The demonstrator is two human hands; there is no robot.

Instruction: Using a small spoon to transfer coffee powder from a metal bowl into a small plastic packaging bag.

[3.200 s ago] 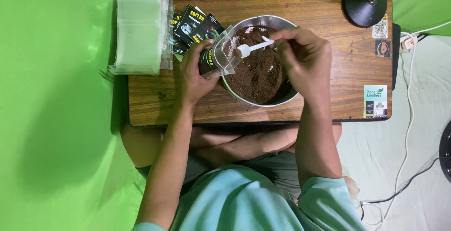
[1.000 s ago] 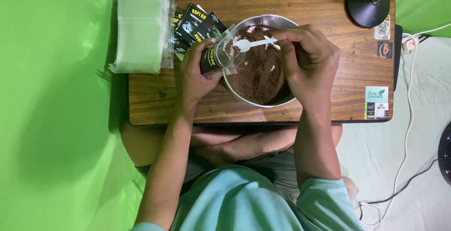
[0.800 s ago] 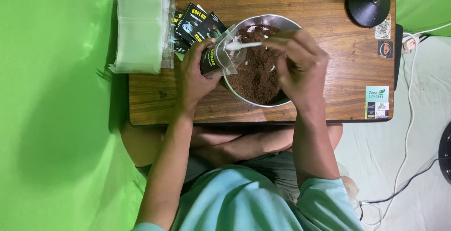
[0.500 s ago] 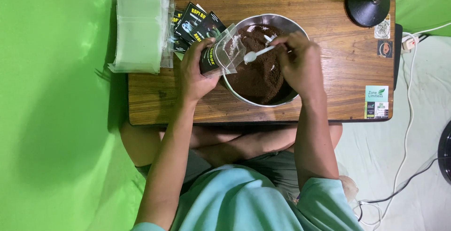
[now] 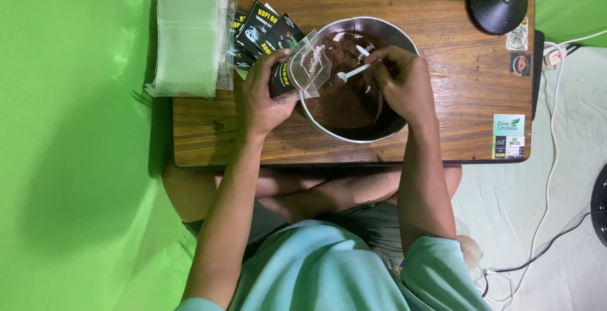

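Left hand [image 5: 265,93] clamped around a small clear pouch [image 5: 302,69] with a black printed label, fingers curled tight on its lower half, mouth of the pouch tipped toward the steel bowl [image 5: 379,131] and hanging just over the near-left rim. Right hand [image 5: 404,83] over the bowl, fingers pinched shut on the handle of a white plastic spoon [image 5: 351,73], scoop end pointing left toward the pouch opening, just beside it. Half a second ago, spoon at much the same angle beside the pouch; a second ago, spoon higher and level across the bowl's top edge, now lower, tilted down over the brown powder [image 5: 348,96]. Pouch unchanged in the left grip throughout. Bowl in the same spot on the wooden table [image 5: 442,115], heaped with brown powder, patches of bare metal showing near the top. More black printed sachets [image 5: 262,30] fanned out behind the left hand, touching a stack of clear plastic bags [image 5: 188,33] at the table's left edge. Black round lamp base [image 5: 496,1] at the far right corner, well apart from both hands.
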